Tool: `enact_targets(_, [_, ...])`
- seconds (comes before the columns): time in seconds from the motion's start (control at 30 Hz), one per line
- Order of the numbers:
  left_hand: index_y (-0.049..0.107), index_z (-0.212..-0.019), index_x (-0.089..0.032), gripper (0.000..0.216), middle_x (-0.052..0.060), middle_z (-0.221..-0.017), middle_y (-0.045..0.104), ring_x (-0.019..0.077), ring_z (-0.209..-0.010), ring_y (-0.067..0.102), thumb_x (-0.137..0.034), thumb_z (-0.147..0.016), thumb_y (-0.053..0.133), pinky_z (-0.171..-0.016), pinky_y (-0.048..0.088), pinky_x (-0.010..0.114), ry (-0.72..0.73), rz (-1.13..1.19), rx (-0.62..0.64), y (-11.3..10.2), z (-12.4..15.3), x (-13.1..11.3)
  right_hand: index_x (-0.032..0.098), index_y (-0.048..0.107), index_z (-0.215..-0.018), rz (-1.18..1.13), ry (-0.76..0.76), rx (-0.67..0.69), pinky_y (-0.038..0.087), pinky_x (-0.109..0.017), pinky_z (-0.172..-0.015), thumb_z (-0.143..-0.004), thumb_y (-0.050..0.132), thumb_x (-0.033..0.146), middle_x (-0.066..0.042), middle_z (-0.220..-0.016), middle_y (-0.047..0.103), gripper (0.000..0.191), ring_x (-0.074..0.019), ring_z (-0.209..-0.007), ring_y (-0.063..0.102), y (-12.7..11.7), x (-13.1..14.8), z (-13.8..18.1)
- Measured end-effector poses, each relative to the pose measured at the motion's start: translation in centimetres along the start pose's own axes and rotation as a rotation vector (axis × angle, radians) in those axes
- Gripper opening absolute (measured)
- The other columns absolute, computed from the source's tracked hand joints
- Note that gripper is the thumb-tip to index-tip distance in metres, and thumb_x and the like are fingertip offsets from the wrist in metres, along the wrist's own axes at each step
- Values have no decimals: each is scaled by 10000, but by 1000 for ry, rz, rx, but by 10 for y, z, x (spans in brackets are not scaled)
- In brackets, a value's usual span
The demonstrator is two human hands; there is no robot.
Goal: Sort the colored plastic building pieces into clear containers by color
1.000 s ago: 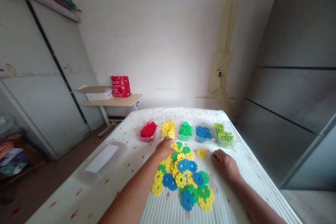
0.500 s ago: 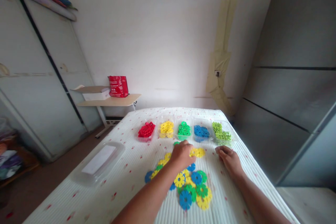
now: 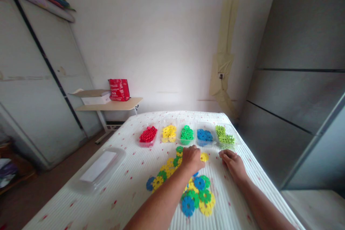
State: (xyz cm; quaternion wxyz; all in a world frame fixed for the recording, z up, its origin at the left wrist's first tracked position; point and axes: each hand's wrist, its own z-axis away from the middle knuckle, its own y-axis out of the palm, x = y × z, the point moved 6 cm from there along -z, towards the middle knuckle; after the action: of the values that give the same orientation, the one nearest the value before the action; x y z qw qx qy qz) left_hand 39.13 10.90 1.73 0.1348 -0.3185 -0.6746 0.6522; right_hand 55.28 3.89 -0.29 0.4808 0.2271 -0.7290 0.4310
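Flower-shaped plastic discs in yellow, green and blue lie in a bent band on the table. My left hand (image 3: 192,159) is over the band's upper right part, thumb and fingers closed around a yellow disc (image 3: 204,157) that sticks out on its right; the fingertips are partly hidden. My right hand (image 3: 233,164) rests on the cloth to the right, apart from the discs. Its fingers are curled together, and whether anything small is in them is hidden. Nearer me lie a blue disc (image 3: 188,206) and a green disc (image 3: 205,196); my left forearm covers part of the band.
Clear tubs along the back hold red pieces (image 3: 148,134), yellow pieces (image 3: 169,133), green pieces (image 3: 187,134), blue pieces (image 3: 205,135) and light green pieces (image 3: 224,135). A clear plastic lid (image 3: 118,161) lies left. Behind stands a side table (image 3: 124,104) with a red bag (image 3: 119,90).
My left hand has shifted slightly right over the yellow discs, covering more of them and uncovering green and yellow discs on its left. My right hand has stayed on the cloth. The view has shifted slightly.
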Motion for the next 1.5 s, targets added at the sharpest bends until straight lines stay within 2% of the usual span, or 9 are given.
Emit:
enact_targets(0.27, [608, -1014, -211, 326, 60, -1044, 624, 241, -1011, 564, -282, -696, 603, -866, 404, 337, -14, 14, -113, -53, 25, 44, 184, 610, -666, 21, -10, 8, 351, -254, -468, -671, 489, 462, 22, -480, 528, 303, -141, -460, 482, 3, 1, 0])
enact_targets(0.37, [598, -1058, -236, 333, 36, -1056, 623, 208, -1015, 568, -287, -730, 597, -866, 404, 285, -179, 28, -286, -92, 13, 81, 186, 605, -663, 44, -18, 15, 373, -259, -491, -671, 482, 454, 13, -509, 550, 295, -148, -482, 504, 5, 1, 0])
enact_targets(0.5, [531, -1173, -228, 412, 66, -1133, 604, 205, -1057, 556, -278, -768, 583, -880, 401, 282, -290, 31, -338, -115, -13, 117, 187, 608, -681, 73, -21, 8, 368, -260, -477, -678, 472, 454, 13, -499, 546, 299, -151, -476, 502, 4, 3, 1])
enact_targets(0.63, [503, -1212, -235, 458, 67, -1069, 643, 194, -1045, 569, -239, -765, 603, -880, 404, 279, -329, 46, -322, -106, -19, 130, 189, 600, -657, 83, -22, -2, 359, -255, -467, -683, 474, 460, 17, -481, 537, 300, -145, -462, 489, 2, 6, 1])
enact_targets(0.83, [607, -1077, -235, 284, 36, -974, 671, 165, -956, 599, -241, -801, 543, -853, 418, 257, -286, 66, -265, -82, 26, 128, 175, 608, -665, 52, -42, 36, 384, -257, -495, -661, 476, 445, 7, -531, 567, 300, -145, -484, 506, 6, 4, 0])
enact_targets(0.97, [668, -916, -221, 201, 24, -927, 670, 153, -881, 604, -185, -789, 517, -801, 433, 253, -145, 84, -209, -67, 63, 122, 174, 620, -680, 119, -85, 48, 404, -270, -532, -677, 469, 449, -17, -586, 613, 313, -167, -531, 544, 9, 3, 0])
enact_targets(1.13, [665, -965, -246, 268, 21, -969, 658, 174, -933, 572, -145, -775, 504, -836, 432, 304, 86, 136, -149, -50, 105, 92, 189, 612, -687, 257, -224, 80, 428, -300, -634, -722, 431, 419, -53, -711, 662, 295, -208, -679, 593, 16, 9, 4])
enact_targets(1.33, [419, -1306, -351, 500, 5, -1374, 445, 274, -1243, 368, -400, -819, 525, -1001, 325, 483, 314, 58, -84, -31, 138, 55, 182, 624, -824, 304, -309, 277, 455, -309, -667, -750, 450, 343, -54, -793, 658, 248, -196, -711, 591, 26, 12, 13])
enact_targets(1.5, [360, -1335, -370, 530, -4, -1425, 379, 291, -1302, 295, -456, -831, 497, -1032, 231, 574, 352, -39, -75, -14, 143, 53, 187, 637, -947, 224, -482, 598, 478, -292, -702, -679, 488, 166, -76, -995, 629, 308, -178, -803, 591, 39, 35, 39])
